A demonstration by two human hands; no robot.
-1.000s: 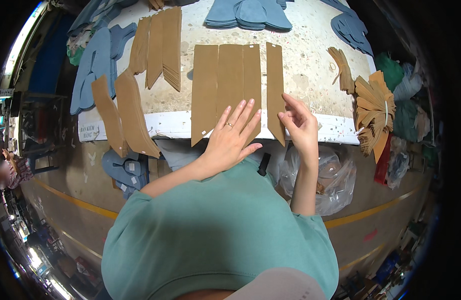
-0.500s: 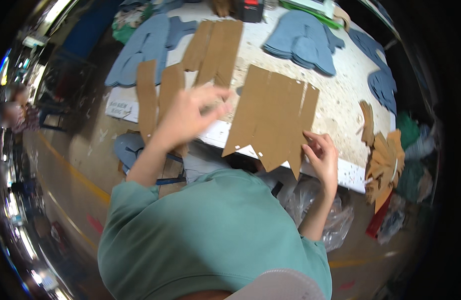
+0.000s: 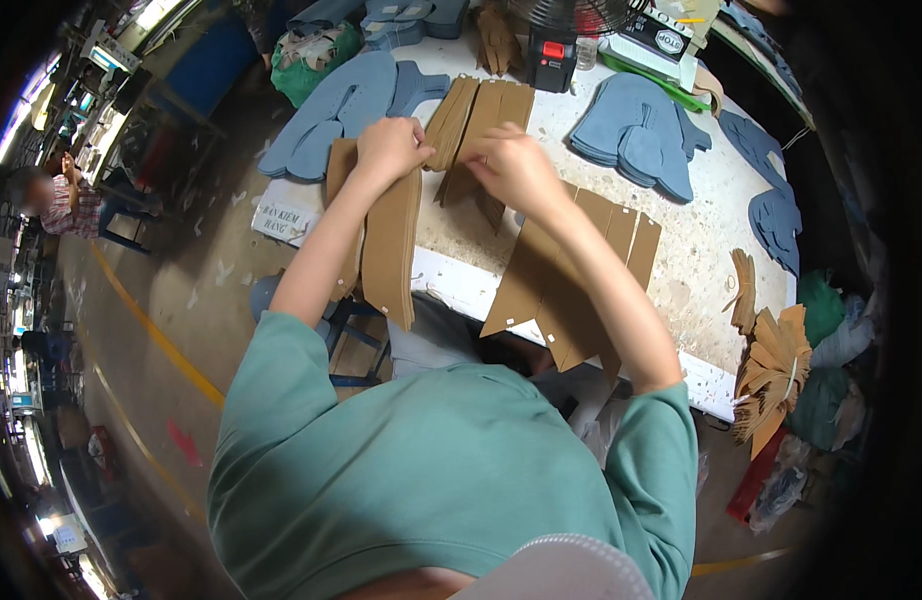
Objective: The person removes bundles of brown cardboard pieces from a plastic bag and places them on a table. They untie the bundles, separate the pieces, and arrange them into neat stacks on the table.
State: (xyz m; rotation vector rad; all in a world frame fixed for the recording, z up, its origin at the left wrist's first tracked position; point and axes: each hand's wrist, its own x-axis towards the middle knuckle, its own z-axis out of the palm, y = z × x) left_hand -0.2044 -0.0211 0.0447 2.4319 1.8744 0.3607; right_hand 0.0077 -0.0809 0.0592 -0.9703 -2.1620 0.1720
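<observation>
My left hand (image 3: 389,150) is bent closed over the far end of a stack of brown strips (image 3: 392,245), its fingertips beside the near end of another brown strip stack (image 3: 451,122). What they pinch, if anything, is hidden. My right hand (image 3: 516,168) reaches across the table, fingers curled and slightly blurred, over the near end of a wider brown strip stack (image 3: 503,103). I cannot make out what is between its fingertips. Under my right forearm lie brown pieces side by side (image 3: 569,285), their pointed ends overhanging the table's front edge.
Stacks of blue-grey cut pieces lie at the far left (image 3: 331,110) and far right (image 3: 636,135) of the white table (image 3: 696,270). A fan (image 3: 579,14) and black-and-red box (image 3: 551,62) stand at the back. A tied brown bundle (image 3: 774,375) hangs at the right edge.
My right hand has left the edge of the side-by-side brown pieces and reached to the far strip stacks. My left hand has closed at the strips' far end. The view has shifted.
</observation>
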